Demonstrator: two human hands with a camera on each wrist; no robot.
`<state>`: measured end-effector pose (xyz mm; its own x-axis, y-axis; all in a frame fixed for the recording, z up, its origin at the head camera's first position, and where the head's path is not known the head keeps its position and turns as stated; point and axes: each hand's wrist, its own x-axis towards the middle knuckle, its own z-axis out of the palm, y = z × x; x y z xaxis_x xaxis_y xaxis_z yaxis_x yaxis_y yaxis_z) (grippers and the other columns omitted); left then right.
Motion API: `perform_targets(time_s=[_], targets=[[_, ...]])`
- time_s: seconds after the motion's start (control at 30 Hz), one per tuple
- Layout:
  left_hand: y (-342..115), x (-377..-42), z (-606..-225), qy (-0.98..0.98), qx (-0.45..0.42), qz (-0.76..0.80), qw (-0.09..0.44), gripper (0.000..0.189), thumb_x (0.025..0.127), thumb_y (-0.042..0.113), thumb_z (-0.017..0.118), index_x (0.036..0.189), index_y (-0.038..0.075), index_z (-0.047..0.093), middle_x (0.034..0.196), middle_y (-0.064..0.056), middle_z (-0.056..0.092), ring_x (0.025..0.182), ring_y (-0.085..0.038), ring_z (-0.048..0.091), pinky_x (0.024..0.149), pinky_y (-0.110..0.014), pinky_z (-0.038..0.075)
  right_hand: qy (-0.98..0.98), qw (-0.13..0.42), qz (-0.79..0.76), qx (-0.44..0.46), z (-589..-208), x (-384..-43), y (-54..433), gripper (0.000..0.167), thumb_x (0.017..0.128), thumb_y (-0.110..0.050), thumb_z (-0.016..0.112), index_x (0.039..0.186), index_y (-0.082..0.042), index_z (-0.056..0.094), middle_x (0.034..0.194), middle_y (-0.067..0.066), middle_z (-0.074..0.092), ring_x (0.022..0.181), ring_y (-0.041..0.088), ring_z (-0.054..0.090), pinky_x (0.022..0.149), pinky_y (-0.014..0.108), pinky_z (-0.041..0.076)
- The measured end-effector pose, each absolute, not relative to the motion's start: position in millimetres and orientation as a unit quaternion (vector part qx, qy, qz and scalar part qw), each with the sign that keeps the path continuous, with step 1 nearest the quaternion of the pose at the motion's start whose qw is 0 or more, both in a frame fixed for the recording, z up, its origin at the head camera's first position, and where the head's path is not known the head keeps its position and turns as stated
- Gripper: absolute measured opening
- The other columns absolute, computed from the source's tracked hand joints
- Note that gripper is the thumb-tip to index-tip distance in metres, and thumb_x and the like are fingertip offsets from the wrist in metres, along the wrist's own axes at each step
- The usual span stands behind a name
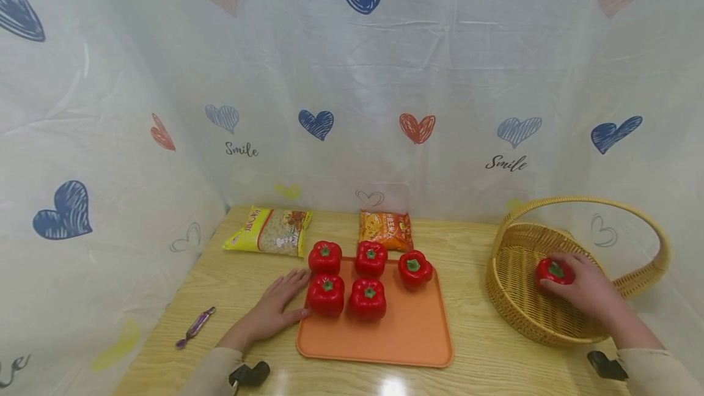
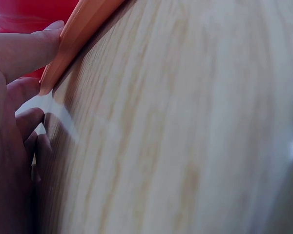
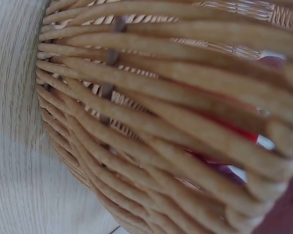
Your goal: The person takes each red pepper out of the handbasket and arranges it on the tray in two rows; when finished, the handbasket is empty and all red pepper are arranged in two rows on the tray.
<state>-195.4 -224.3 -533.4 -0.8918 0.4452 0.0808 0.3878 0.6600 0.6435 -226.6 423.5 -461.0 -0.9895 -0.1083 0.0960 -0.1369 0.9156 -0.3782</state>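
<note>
Inside the wicker basket (image 1: 503, 307) on the right, my right hand (image 1: 591, 289) holds a red bell pepper (image 1: 544, 271), its fingers and thumb around the green-stemmed top. The right wrist view is mostly filled by the basket's woven side (image 3: 151, 97), with bits of red showing through the gaps. My left hand (image 1: 275, 307) lies with extended fingers at the left edge of the orange tray (image 1: 407, 338); in the left wrist view the thumb (image 2: 34, 48) meets the tray rim (image 2: 80, 41). Several red bell peppers (image 1: 368, 299) stand in the tray's back and left part.
Behind the tray lie a yellow food bag (image 1: 272, 231) and an orange snack packet (image 1: 386, 230). A purple wrapped candy (image 1: 196, 326) is on the wooden table (image 1: 247, 283) at left. The basket's tall handle (image 1: 588, 200) arches over it. A heart-print curtain (image 1: 352, 72) encloses the table.
</note>
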Motion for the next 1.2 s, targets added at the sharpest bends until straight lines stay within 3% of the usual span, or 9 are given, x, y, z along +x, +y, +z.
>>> perform_targets(time_s=[0.6,0.93,1.2], targets=[[-224.8,-196.1,-534.9,0.910,0.231,0.341,0.041,0.077,0.097,0.044,0.065,0.158,0.006,0.037,0.164,-0.016,0.031,0.154,-0.041,0.016,0.123,-0.059,0.007,-0.973,0.088,0.195,0.084,-454.0,-214.6,412.6,0.065,0.085,-0.034,0.084,0.130,0.004,0.058,0.122,0.032,0.051,0.103,0.054,0.055,0.078,0.069,0.053],[-225.1,-196.6,-535.5,0.910,0.232,0.341,0.041,0.077,0.097,0.044,0.065,0.158,0.007,0.037,0.164,-0.015,0.031,0.154,-0.040,0.017,0.122,-0.059,0.008,-0.974,0.089,0.194,0.082,-444.4,-206.7,401.8,0.064,0.086,-0.035,0.083,0.133,0.002,0.058,0.127,0.030,0.050,0.106,0.052,0.053,0.079,0.069,0.052],[-224.9,-196.4,-534.2,0.909,0.233,0.343,0.040,0.077,0.097,0.044,0.065,0.158,0.007,0.037,0.164,-0.015,0.032,0.153,-0.040,0.017,0.122,-0.060,0.008,-0.973,0.081,0.198,0.083,-432.7,-198.6,388.0,0.065,0.085,-0.037,0.084,0.134,-0.002,0.059,0.130,0.028,0.051,0.105,0.050,0.053,0.072,0.061,0.057]])
